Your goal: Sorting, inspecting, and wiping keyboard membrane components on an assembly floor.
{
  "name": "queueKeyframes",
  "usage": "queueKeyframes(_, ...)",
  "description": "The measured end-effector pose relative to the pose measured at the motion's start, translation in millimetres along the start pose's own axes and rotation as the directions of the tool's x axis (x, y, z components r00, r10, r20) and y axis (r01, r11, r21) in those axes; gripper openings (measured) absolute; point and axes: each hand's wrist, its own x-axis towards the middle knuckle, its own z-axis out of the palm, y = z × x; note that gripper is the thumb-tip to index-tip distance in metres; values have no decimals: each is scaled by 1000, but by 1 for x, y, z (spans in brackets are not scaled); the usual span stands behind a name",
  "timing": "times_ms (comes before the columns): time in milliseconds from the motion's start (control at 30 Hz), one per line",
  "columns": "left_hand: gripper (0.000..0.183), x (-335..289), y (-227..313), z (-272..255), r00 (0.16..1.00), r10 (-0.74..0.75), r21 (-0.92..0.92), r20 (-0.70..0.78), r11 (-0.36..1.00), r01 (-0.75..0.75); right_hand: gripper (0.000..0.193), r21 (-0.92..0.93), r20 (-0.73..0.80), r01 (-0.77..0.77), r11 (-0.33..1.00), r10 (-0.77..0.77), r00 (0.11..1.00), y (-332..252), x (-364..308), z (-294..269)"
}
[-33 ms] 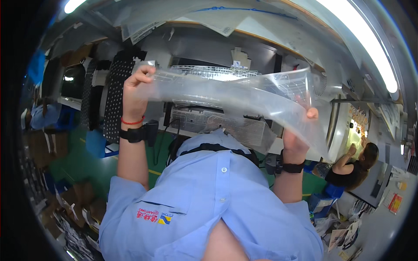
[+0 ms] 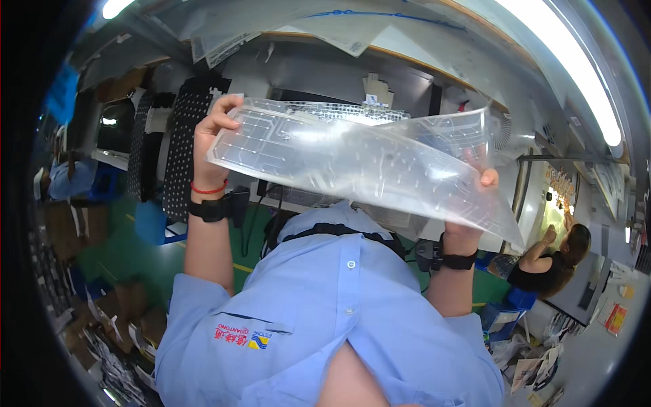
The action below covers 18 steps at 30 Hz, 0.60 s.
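Clear plastic film printed with pale circuit-like lines and dots is stretched between my hands above the bench. One part slopes down toward the right, and another part rises behind it at the right; I cannot tell whether this is one folded sheet or two. My left hand is closed on the left end, fingers bent over its edge. My right hand grips the right end. A fingertip shows past the film there, while the other fingers are blurred behind it.
Behind the film, a bench carries more clear printed sheets. Black dotted strips hang at the left near a blue bin. A co-worker sits at a lit panel on the right. A lamp hangs overhead.
The front part of the film has tilted and flattened, so its printed lines now show and its lower edge hangs lower at left. Both hands keep their hold, nearly in place.
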Motion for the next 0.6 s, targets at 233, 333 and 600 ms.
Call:
queueKeyframes(233, 17, 4, 14, 17, 994, 39, 155, -101, 988, -23, 11, -92, 292, 15, 996, 13, 956, -4, 8, -35)
queueKeyframes(333, 16, 4, 12, 18, 997, 24, 147, -69, 989, -14, 9, -61, 278, -13, 998, 29, 960, -3, 12, -36)
queueKeyframes(600, 18, 2, 13, 23, 996, -3, 181, -94, 983, 20, 6, -47, 138, -32, 998, 38, 990, 2, 4, -42)
